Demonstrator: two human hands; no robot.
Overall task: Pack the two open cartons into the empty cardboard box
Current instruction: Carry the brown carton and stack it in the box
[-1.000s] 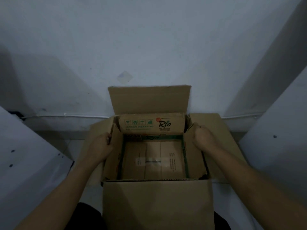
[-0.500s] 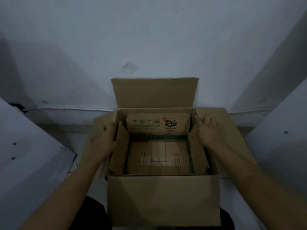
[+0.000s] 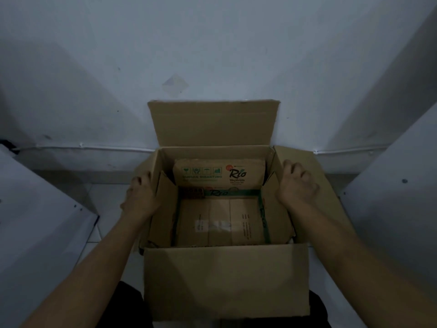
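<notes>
A large plain cardboard box (image 3: 224, 280) stands open in front of me, with its rear flap upright against the wall and its side flaps spread out. Inside it sits an open carton (image 3: 217, 223) with green edging and "Rio" print; its rear flap (image 3: 220, 174) stands up and its side flaps lean against the box walls. I can tell only one carton apart inside. My left hand (image 3: 139, 197) lies outside the box's left wall, on the left flap, fingers loose. On the right flap, just beyond the rim, rests my right hand (image 3: 298, 185), holding nothing.
A white wall (image 3: 212, 55) rises right behind the box, with a thin cable (image 3: 94, 147) along its base. Slanted white panels close in at the left (image 3: 35, 221) and the right (image 3: 390, 197). Pale floor tiles (image 3: 111, 209) show left of the box.
Both hands have let go of the inner carton's side flaps and moved outward onto the outer box's side flaps. The carton now sits lower inside the box.
</notes>
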